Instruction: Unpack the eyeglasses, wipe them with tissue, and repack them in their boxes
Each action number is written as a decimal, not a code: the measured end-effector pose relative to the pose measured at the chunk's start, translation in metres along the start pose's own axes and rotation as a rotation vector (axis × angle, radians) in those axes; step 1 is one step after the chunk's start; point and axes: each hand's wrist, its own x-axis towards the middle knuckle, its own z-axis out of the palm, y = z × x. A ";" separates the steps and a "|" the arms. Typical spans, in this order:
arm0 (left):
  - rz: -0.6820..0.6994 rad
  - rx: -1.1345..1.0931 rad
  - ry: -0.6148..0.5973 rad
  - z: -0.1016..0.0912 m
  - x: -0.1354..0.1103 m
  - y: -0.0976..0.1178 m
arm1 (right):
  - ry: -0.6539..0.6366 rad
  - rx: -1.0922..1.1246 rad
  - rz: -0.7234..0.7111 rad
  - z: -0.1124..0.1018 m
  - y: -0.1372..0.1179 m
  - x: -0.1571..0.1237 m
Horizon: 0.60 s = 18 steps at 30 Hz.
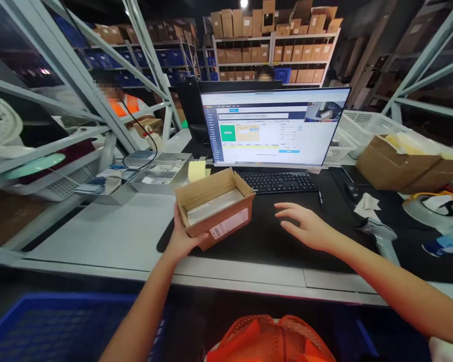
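My left hand (pixel 183 236) grips a small open cardboard box (pixel 215 206) from below and lifts it a little above the black desk mat (pixel 272 236). A flat clear-wrapped item lies inside the box, and a white barcode label is stuck on its front side. My right hand (pixel 305 226) hovers over the mat to the right of the box, fingers spread, holding nothing. A black keyboard (pixel 279 182) and a monitor (pixel 274 128) stand just behind both hands.
A barcode scanner (pixel 381 236) and a mouse (pixel 351 190) lie at the right, near an open carton (pixel 400 168). Metal trays (pixel 158 176) sit at the left beside a shelf frame. A blue crate (pixel 53 327) is below the bench. A person in an orange vest (pixel 126 105) is beyond.
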 end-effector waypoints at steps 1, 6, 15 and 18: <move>0.012 0.024 0.003 0.002 -0.007 0.002 | 0.030 -0.004 -0.043 0.001 -0.006 0.003; 0.368 0.150 0.011 0.014 -0.046 0.021 | 0.228 -0.059 -0.277 -0.004 -0.032 0.002; 0.680 0.151 -0.126 0.023 -0.038 0.074 | -0.055 -0.239 -0.445 -0.002 -0.065 0.010; 0.587 0.135 -0.241 0.020 -0.026 0.082 | -0.128 -0.265 -0.262 0.004 -0.050 0.010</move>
